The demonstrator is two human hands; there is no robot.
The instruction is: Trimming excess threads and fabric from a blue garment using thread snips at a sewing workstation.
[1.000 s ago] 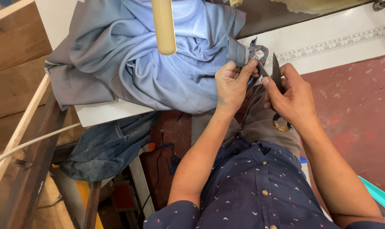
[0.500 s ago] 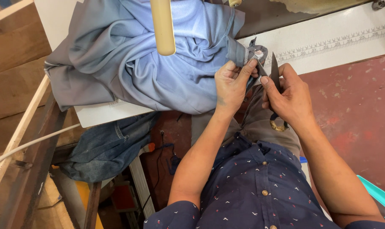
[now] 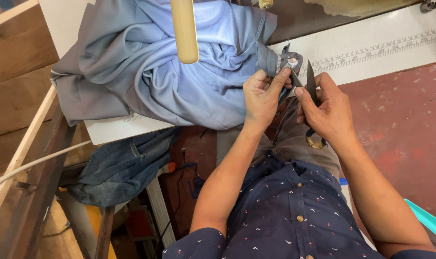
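A bunched blue-grey garment (image 3: 151, 72) lies on a white work table (image 3: 371, 48). My left hand (image 3: 261, 98) pinches a small grey corner of the garment (image 3: 287, 62) at the table's front edge. My right hand (image 3: 326, 108) holds dark scissors (image 3: 310, 84), blades pointing up right beside that corner and the left fingers. The scissors' brass-coloured handle loop (image 3: 315, 142) shows below my right palm.
A cream cylinder (image 3: 184, 31) hangs over the garment. A printed ruler strip (image 3: 381, 45) runs along the table. Blue denim cloth (image 3: 122, 168) hangs below the table at left. Wooden slats (image 3: 16, 158) stand at far left, a red floor (image 3: 400, 129) at right, a teal object (image 3: 429, 220) at bottom right.
Both hands stay at the garment corner with only slight shifts. The scissors blades have come a little closer to the pinched fabric.
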